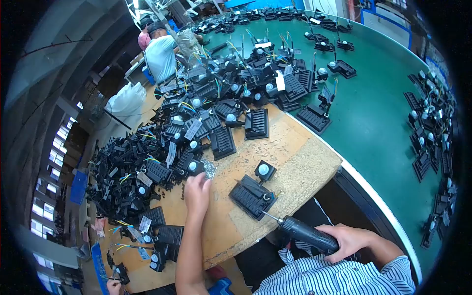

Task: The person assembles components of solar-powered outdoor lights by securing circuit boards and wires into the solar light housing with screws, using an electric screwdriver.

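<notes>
My right hand (344, 242) is wrapped around a black electric screwdriver (309, 235). Its bit points left, with the tip close to the lower edge of a black floodlight (250, 196) lying on the worktable (300, 162). A square sensor head with a pale dome (264, 169) is attached to that floodlight. My left hand (197, 194) is over the table beside a small silvery heap of what look like screws (209, 169). Its fingers are curled together; anything between them is too small to make out.
Black floodlights with sensors and wires (196, 108) are piled along the table's far side. Small black brackets (118, 172) lie heaped at left. A green conveyor (364, 118) carries more lights. Co-workers (161, 56) sit at the far left, and another person's hand (114, 286) shows lower left.
</notes>
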### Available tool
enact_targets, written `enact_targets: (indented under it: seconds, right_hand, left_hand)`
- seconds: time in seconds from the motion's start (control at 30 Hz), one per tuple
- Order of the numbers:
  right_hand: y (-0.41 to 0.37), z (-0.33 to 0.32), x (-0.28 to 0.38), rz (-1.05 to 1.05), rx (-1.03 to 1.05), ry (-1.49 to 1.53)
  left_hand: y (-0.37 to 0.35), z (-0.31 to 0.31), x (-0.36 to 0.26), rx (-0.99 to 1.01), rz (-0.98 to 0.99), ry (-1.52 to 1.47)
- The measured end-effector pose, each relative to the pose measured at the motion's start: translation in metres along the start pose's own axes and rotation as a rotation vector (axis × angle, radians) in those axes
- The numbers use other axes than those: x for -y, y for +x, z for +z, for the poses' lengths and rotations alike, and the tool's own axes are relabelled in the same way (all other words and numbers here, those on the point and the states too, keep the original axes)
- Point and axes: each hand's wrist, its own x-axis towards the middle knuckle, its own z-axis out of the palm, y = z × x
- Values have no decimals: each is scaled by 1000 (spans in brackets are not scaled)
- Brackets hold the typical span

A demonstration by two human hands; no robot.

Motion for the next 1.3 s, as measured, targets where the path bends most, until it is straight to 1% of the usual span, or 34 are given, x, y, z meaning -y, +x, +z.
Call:
enact_targets:
  seconds: [0.07,0.17,0.2,0.3,0.37,0.43,0.5,0.57,0.63,0.67,0.77,0.83,0.87,0.9,0.97,1.0,1.1,1.13,1.23,1.27,1.3]
  right_hand:
    - [-2,-3,6,25,-22,25]
    - [-5,0,1,-36,-185,-15]
    - [-7,1,1,-26,-202,35]
    - [-9,0,2,-1,-218,86]
    - [-10,0,0,1,-236,35]
    - [-10,-1,-4,24,-160,27]
    - [-10,2,-5,48,-177,67]
    - [-10,7,-9,32,-193,40]
    - [-10,11,-12,43,-219,59]
    - [-10,13,-12,62,-212,73]
    - [-9,14,-10,103,-196,81]
    - [-8,15,-10,122,-178,79]
    - [-7,16,-11,125,-169,77]
    - [-5,17,-12,129,-159,77]
    - [-2,21,-11,142,-202,73]
    - [0,22,-11,148,-224,67]
    - [3,25,-16,122,-285,68]
    - [4,24,-14,132,-275,51]
    - [4,25,-11,148,-262,40]
    - [4,26,-12,143,-270,55]
    - [4,27,-13,138,-278,69]
  left_hand:
    - [7,12,-2,-57,73,87]
    - [13,15,4,-20,59,142]
    - [13,15,5,-24,78,150]
    - [14,17,8,-54,135,170]
    - [13,20,12,-76,177,178]
    - [14,23,19,-130,214,191]
    - [15,24,28,-127,79,77]
    - [16,19,30,-108,55,12]
    - [13,12,20,-104,-4,-57]
    - [9,10,15,-99,-70,-145]
    - [-15,-4,-24,54,-185,-459]
    - [-40,-12,-55,127,11,-347]
    - [-49,-14,-64,209,4,-413]
    - [-52,-9,-64,152,51,-384]
    - [-56,5,-59,35,149,-328]
    - [-53,10,-55,52,127,-337]
    - [-46,35,-43,23,25,-540]
    - [-48,39,-47,44,31,-583]
    - [-53,41,-66,91,46,-476]
    - [-54,45,-66,47,135,-407]
    - [-54,47,-65,33,127,-415]
